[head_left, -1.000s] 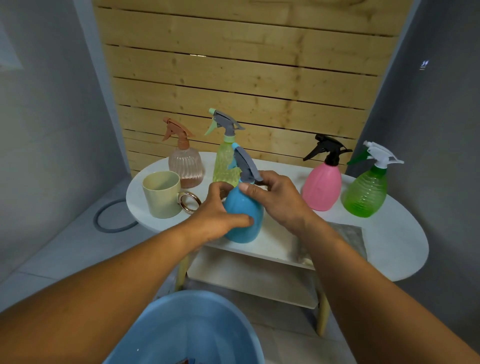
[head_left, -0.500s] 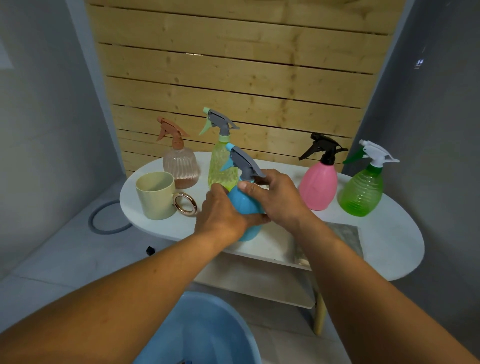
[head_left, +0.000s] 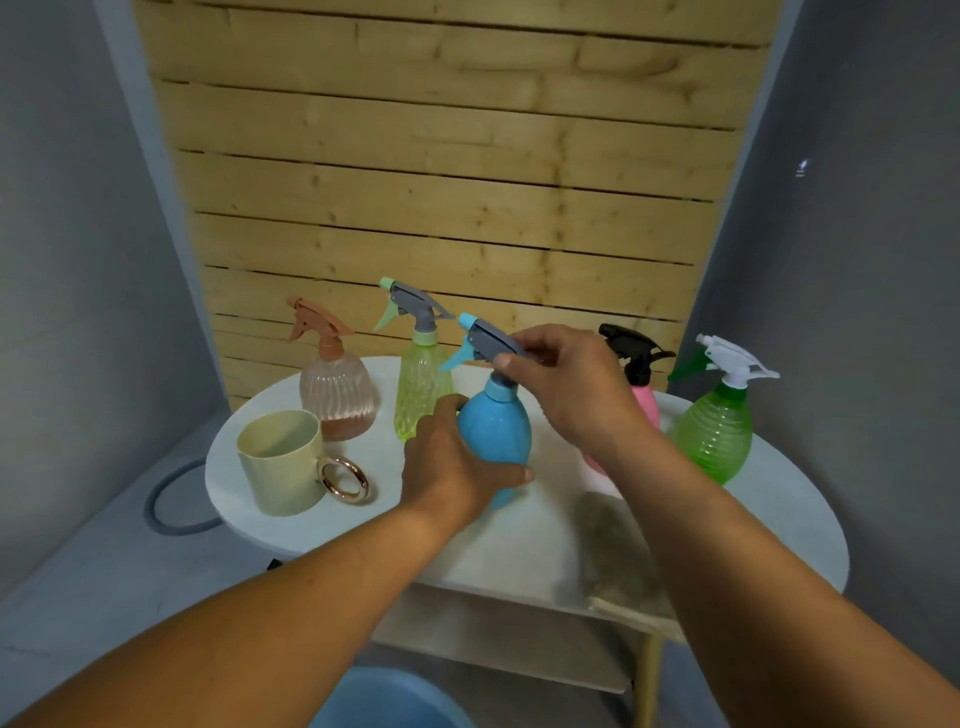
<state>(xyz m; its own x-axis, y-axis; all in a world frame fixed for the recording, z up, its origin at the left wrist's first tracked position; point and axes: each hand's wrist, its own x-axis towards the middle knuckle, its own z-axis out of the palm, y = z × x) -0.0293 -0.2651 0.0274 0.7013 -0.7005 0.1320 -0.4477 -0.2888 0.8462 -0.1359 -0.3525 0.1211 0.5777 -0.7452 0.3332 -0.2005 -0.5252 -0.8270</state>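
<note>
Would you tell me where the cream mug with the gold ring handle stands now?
Head view: the cream mug stands left on the white table, in front of the peach ribbed spray bottle.

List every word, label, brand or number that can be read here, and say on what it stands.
No text can be read.
The blue spray bottle, gripped by the left hand and the right hand, shows no label.
The cream mug is plain.
A bright mark on the grey wall is too blurred to read.

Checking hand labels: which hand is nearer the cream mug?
Left. The left hand grips the blue bottle right of the mug; the right hand holds its sprayer, farther off.
</note>
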